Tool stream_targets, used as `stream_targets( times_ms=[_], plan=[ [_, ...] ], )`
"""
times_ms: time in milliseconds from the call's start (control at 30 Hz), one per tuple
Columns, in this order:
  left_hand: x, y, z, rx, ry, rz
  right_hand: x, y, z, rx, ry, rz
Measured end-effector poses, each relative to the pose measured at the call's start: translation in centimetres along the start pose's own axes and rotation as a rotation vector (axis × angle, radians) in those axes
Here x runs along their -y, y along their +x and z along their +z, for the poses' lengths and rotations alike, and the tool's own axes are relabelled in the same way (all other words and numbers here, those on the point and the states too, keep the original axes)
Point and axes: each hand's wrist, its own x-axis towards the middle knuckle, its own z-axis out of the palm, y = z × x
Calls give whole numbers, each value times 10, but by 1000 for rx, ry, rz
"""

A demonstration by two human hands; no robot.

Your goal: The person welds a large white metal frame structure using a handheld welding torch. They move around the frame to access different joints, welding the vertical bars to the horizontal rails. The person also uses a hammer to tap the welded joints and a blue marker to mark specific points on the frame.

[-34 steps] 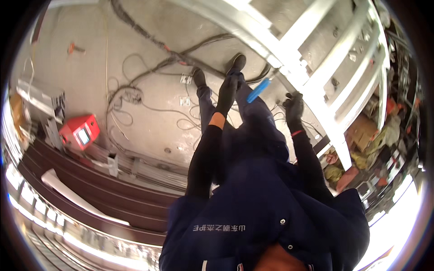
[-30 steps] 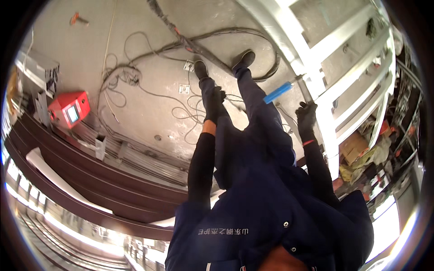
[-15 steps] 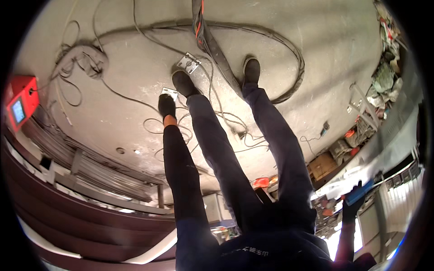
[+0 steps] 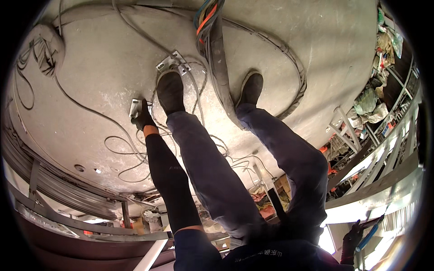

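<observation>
My left hand (image 4: 143, 118), in a dark glove, reaches down beside my left shoe. Its fingers are closed on the edge of a small slotted metal plate (image 4: 136, 107), which looks tilted. A larger metal plate with slots (image 4: 175, 63) lies on the floor at the toe of my left shoe (image 4: 170, 91). Out at the lower right, my dark-gloved right hand (image 4: 352, 238) grips a tool with a blue handle (image 4: 368, 238). A thin dark rod seems to run from that tool; its exact kind is unclear.
Thick sheathed cables (image 4: 219, 58) and thin looping cords (image 4: 120, 144) cross the concrete floor around my feet. Metal profiles (image 4: 68, 185) are stacked at left. A metal frame (image 4: 346, 128) and piled clutter (image 4: 368, 99) line the right side.
My left hand and the small plate have shifted left in the view, and the plate shows more fully. My right hand with the blue-handled tool has dropped lower. The red machine has left the view.
</observation>
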Motion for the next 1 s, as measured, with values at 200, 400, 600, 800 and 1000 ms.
stream_targets(
  times_ms=[200, 400, 600, 800, 1000],
  plan=[
    [-10, -8, -63, 68, -213, 458, -37, -2, -20, 14, 135, 73],
    [-107, -202, -204, 680, -198, 935, -103, -29, -45, 25, 493, 239],
    [-212, -568, -416, 1161, 41, 1681, -29, -20, -26, 69, 1258, 434],
    [-195, -835, -449, 1072, 462, 2730, -44, -18, -12, 91, 1492, 489],
    [-125, -944, -390, 761, 908, 3076, -29, -24, -34, 109, 1476, 354]
  ],
)
